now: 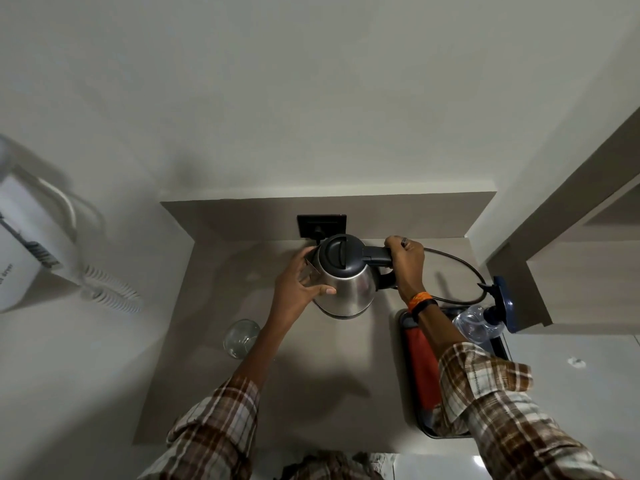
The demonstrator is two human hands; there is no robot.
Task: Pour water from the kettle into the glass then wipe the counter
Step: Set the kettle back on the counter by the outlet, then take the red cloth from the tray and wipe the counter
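Note:
A steel kettle (346, 289) with a black lid and handle is at the back of the beige counter (311, 393). My right hand (407, 263) grips its black handle. My left hand (299, 285) lies against the kettle's left side by the spout, fingers spread on the metal. A clear empty-looking glass (241, 337) stands on the counter to the front left of the kettle, apart from both hands. A red cloth (422, 368) lies in a dark tray (407, 318) at the right.
A black wall socket (322, 226) sits behind the kettle, and a black cord (460, 268) loops right. A clear spray bottle (481, 323) with a blue nozzle rests in the tray. A white wall-mounted dryer (24, 237) with a coiled cord hangs at left.

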